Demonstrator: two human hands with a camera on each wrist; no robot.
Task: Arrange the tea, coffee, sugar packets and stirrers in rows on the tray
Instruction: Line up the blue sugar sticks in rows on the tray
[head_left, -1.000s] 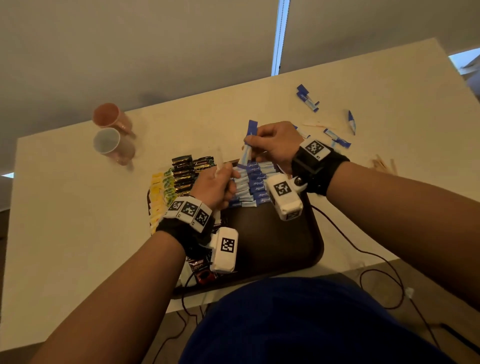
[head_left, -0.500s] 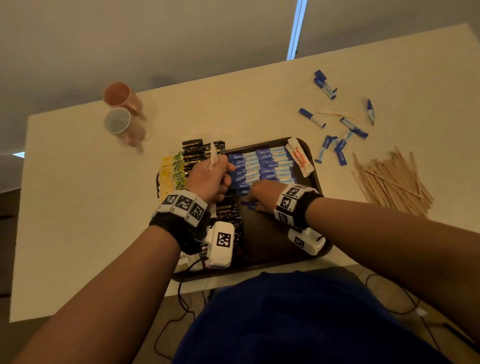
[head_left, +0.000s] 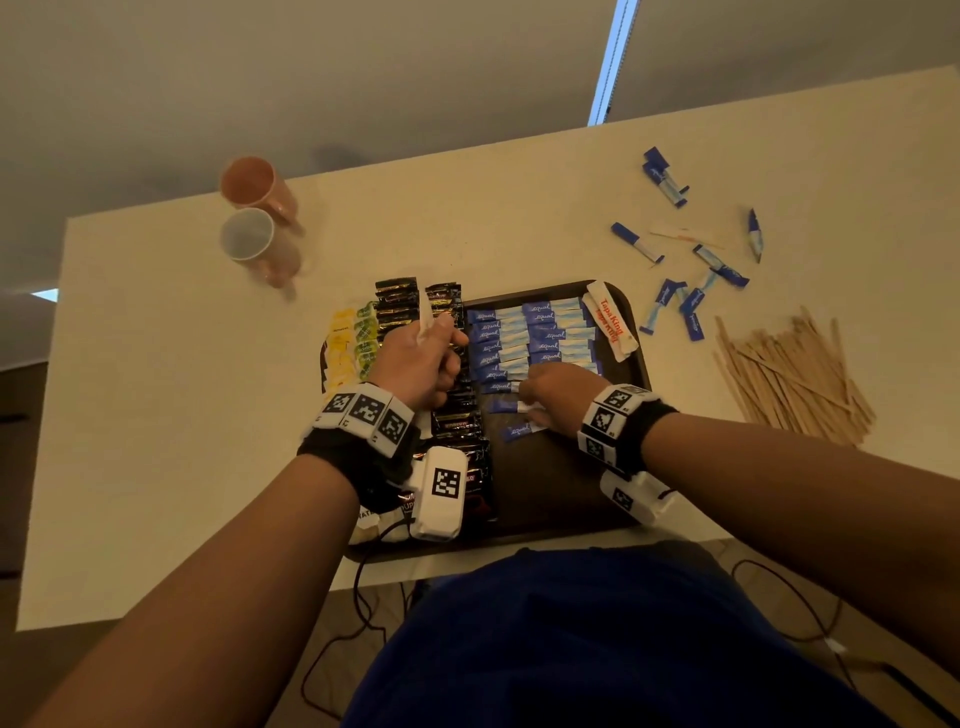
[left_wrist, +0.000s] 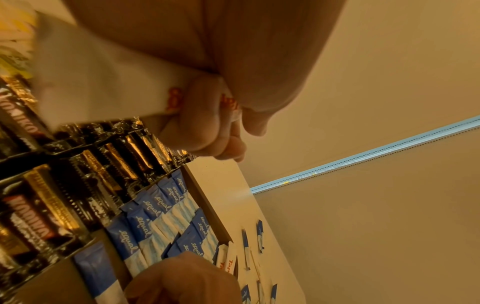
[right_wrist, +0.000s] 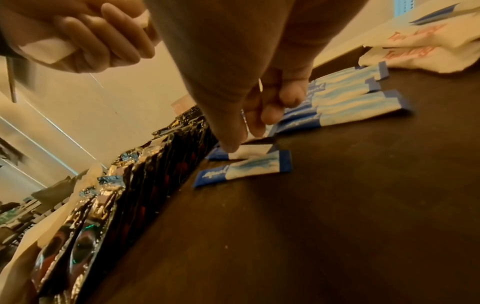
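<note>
Two blue packets (head_left: 521, 431) lie loose on the near part of the tray (head_left: 566, 499), long axes roughly left-right, blue ends left, slightly skewed against the tidy rows beyond. Right hand (head_left: 558, 395) is on them, fingertips (right_wrist: 235, 147) pressing the farther one flat, other fingers curled, nothing gripped. Left hand (head_left: 418, 364) is fisted round a white packet (left_wrist: 103, 96) above the coffee sachets (head_left: 460, 415), its long axis running near-far. Tea (head_left: 353, 338) sits at tray left, two blue rows (head_left: 530, 338) mid-tray, two white packets (head_left: 609, 319) at far right corner. Judged mostly done for tea and coffee; left are loose blue packets (head_left: 675, 306) and all stirrers (head_left: 789, 374) on the table (head_left: 182, 415), far right.
</note>
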